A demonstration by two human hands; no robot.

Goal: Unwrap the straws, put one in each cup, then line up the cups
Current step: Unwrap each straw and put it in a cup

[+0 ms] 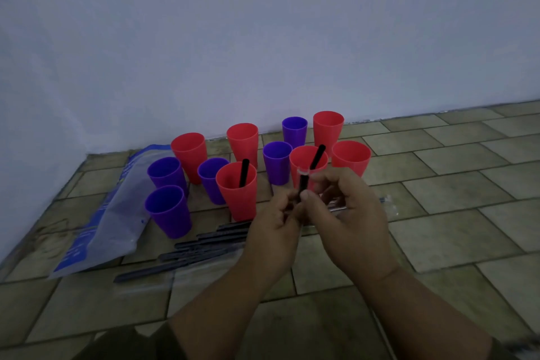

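Several red and purple plastic cups stand in a loose cluster on the tiled floor near the wall. The nearest red cup [237, 190] holds a black straw [243, 172]. Another red cup [306, 162] behind my hands also holds a black straw [318, 156]. My left hand [274, 223] and my right hand [346, 213] both pinch one black straw [303, 187] held upright between them, with clear wrapper at its top end. Several wrapped straws [201, 245] lie on the floor left of my left hand.
A clear and blue plastic bag [108, 225] lies on the floor at the left, beside the purple cups. Loose clear wrappers [388, 206] lie right of my right hand. The white wall runs close behind the cups.
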